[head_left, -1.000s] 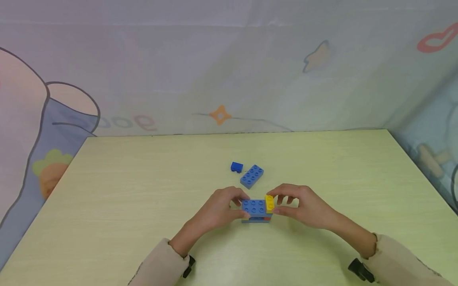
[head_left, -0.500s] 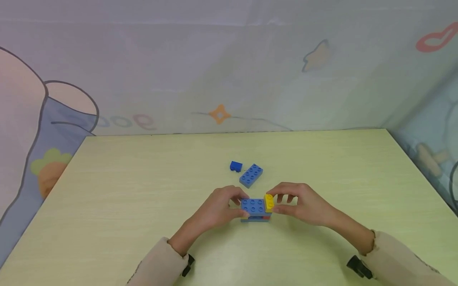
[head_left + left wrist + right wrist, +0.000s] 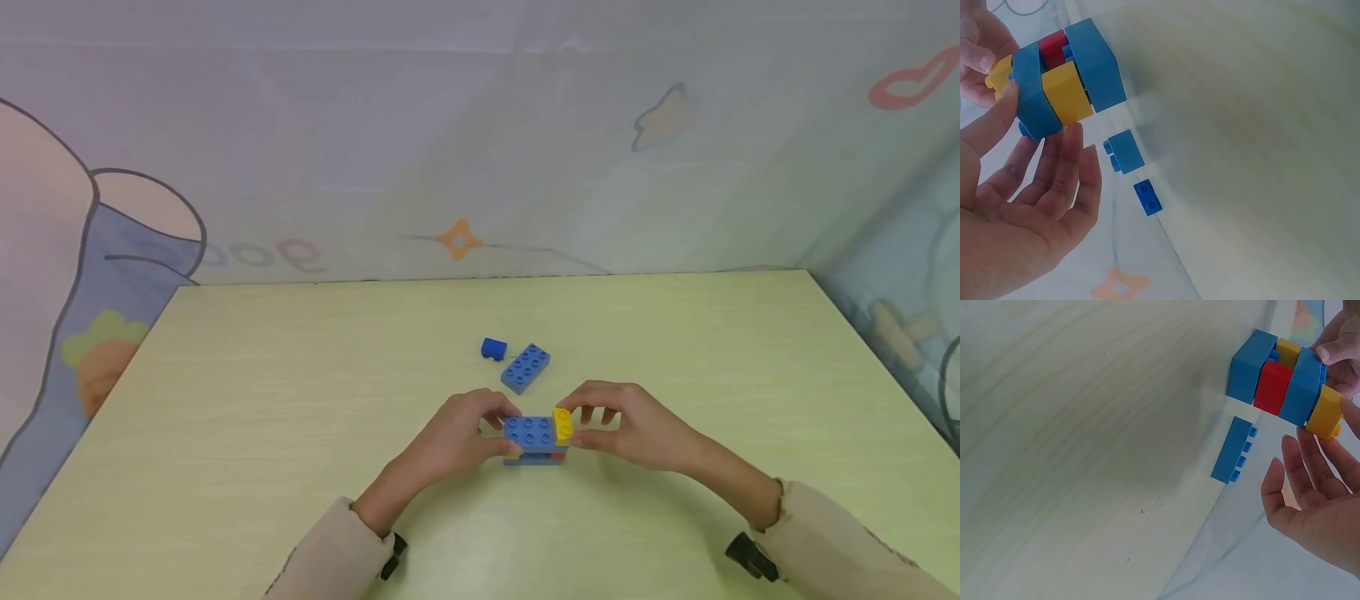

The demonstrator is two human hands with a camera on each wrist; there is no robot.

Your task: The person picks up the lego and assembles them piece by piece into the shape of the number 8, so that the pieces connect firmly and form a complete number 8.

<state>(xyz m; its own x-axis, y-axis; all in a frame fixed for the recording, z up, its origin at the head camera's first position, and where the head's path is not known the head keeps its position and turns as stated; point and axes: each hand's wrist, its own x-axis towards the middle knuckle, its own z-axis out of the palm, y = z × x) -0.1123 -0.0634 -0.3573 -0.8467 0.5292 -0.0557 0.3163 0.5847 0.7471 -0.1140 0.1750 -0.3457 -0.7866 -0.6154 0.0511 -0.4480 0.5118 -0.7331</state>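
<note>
A small block stack stands at the front middle of the table, its top a long blue brick [image 3: 528, 433] with studs. A yellow brick [image 3: 562, 427] sits across the right end of that top. My right hand [image 3: 645, 429] pinches this yellow brick between thumb and fingertips. With thumb in front and fingers behind, my left hand [image 3: 461, 437] grips the left end of the blue brick. Between the layers, the left wrist view shows a second yellow brick [image 3: 1067, 94] and a red brick [image 3: 1052, 50], both resting on a lower blue brick [image 3: 1097, 65].
Behind the stack lie a loose long blue brick [image 3: 526, 368] and a smaller dark blue brick [image 3: 493, 349]. The pale wooden table [image 3: 300, 375] ends at a printed cloth backdrop [image 3: 360, 150]. Black wrist devices show at both sleeves.
</note>
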